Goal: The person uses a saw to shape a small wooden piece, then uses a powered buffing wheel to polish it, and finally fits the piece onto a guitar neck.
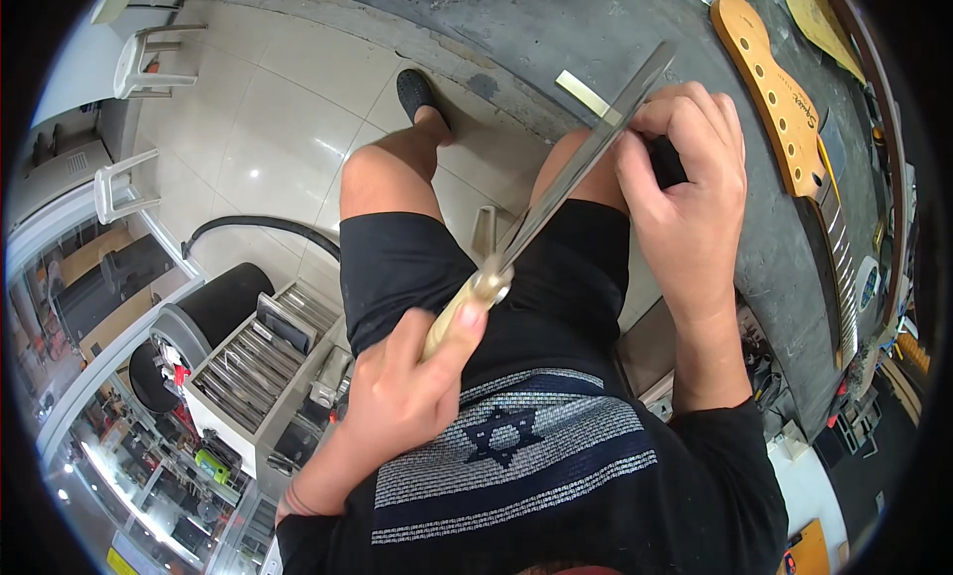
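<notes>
In my left hand (422,376) is the pale wooden handle of a long metal file (556,193), its fingers wrapped round it. The file slants up and away to the right over my lap. Its far part crosses a small off-white strip (584,92), which sticks out on the file's left side. My right hand (690,158) is closed close to the file's right side, thumb and fingers pinched together. The strip seems to run under the file to these fingertips, though the file partly covers it there. A guitar neck (769,93) with a light wooden headstock lies right of my right hand.
The dark grey workbench (516,39) curves along the far and right sides. At lower left stands a rack (248,376) with several metal files or rods. A black hose (263,220) lies on the tiled floor (268,118). White plastic chairs (127,183) stand at far left.
</notes>
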`<action>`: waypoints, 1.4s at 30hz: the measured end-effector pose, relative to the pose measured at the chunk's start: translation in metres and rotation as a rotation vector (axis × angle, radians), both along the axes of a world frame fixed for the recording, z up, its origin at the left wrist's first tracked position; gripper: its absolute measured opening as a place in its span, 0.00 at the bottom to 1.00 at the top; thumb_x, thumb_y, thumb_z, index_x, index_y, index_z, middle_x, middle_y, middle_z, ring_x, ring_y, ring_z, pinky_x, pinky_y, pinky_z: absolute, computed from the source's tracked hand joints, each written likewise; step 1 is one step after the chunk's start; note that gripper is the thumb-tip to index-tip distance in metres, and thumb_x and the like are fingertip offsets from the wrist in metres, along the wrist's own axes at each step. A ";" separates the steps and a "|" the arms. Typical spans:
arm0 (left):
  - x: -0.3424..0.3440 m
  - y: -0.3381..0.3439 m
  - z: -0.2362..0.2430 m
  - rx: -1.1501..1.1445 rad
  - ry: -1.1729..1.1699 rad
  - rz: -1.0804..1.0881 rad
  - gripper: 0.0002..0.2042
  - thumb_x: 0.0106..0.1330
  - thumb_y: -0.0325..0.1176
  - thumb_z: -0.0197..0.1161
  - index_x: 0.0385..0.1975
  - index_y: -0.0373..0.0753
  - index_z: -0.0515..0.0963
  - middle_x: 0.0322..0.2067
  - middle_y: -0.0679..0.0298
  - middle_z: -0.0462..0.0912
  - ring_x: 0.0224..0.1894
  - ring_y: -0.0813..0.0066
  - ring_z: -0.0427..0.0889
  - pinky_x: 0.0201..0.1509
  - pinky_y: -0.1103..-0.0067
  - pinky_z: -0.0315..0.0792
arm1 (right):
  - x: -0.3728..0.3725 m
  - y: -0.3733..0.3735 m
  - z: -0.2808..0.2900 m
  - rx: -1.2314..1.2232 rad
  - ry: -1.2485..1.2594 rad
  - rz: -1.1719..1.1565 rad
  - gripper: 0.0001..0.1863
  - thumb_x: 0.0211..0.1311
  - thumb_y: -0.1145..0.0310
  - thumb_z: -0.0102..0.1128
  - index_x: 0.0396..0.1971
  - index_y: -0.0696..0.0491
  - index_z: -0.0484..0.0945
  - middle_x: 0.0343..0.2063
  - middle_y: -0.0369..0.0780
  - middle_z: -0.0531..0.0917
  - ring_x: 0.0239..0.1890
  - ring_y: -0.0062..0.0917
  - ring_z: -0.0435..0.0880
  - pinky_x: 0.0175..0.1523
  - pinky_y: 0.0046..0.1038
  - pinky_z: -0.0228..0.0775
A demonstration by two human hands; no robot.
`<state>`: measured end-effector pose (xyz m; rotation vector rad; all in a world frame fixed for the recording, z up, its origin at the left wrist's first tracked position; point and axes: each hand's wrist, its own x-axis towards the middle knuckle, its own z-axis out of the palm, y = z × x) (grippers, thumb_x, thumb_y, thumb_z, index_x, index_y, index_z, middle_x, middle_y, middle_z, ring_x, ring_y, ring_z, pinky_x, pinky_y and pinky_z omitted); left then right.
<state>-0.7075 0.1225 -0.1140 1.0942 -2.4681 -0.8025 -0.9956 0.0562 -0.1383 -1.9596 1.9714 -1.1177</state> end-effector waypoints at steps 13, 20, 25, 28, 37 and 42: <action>0.003 0.006 -0.002 0.025 -0.016 0.007 0.33 0.65 0.13 0.67 0.72 0.33 0.71 0.29 0.53 0.77 0.24 0.55 0.78 0.25 0.66 0.73 | -0.003 0.001 -0.003 -0.026 0.030 0.013 0.06 0.54 0.77 0.73 0.31 0.52 0.85 0.31 0.34 0.82 0.40 0.33 0.78 0.47 0.34 0.64; -0.029 -0.020 -0.014 -0.060 0.018 0.035 0.36 0.57 0.17 0.67 0.72 0.41 0.77 0.33 0.58 0.74 0.23 0.60 0.78 0.27 0.67 0.78 | -0.002 0.000 -0.005 -0.040 0.058 0.019 0.06 0.54 0.77 0.73 0.31 0.51 0.84 0.31 0.32 0.82 0.40 0.32 0.78 0.47 0.34 0.64; 0.001 0.009 0.003 0.035 -0.029 0.014 0.32 0.65 0.13 0.66 0.72 0.32 0.70 0.31 0.51 0.78 0.26 0.52 0.79 0.27 0.66 0.75 | -0.003 0.001 -0.007 -0.056 0.056 0.025 0.06 0.55 0.76 0.73 0.30 0.51 0.84 0.32 0.32 0.82 0.40 0.32 0.78 0.46 0.35 0.64; -0.031 -0.021 -0.003 0.018 0.009 0.026 0.32 0.66 0.13 0.66 0.72 0.32 0.70 0.30 0.52 0.76 0.27 0.52 0.78 0.28 0.66 0.75 | 0.000 0.000 -0.009 -0.071 0.063 0.037 0.07 0.55 0.76 0.73 0.31 0.51 0.83 0.32 0.32 0.82 0.40 0.32 0.78 0.46 0.35 0.64; -0.005 0.008 0.006 0.074 -0.008 0.045 0.32 0.66 0.13 0.65 0.72 0.33 0.70 0.33 0.47 0.80 0.29 0.45 0.81 0.32 0.61 0.77 | -0.001 0.000 -0.009 -0.070 0.073 0.023 0.07 0.55 0.76 0.73 0.30 0.50 0.83 0.33 0.32 0.82 0.41 0.32 0.79 0.46 0.35 0.64; -0.031 -0.017 0.000 0.093 0.001 0.039 0.31 0.67 0.14 0.64 0.72 0.33 0.71 0.34 0.48 0.80 0.30 0.46 0.82 0.32 0.63 0.77 | -0.002 0.001 -0.009 -0.061 0.078 0.009 0.06 0.55 0.75 0.72 0.31 0.50 0.82 0.33 0.32 0.82 0.42 0.32 0.80 0.46 0.35 0.64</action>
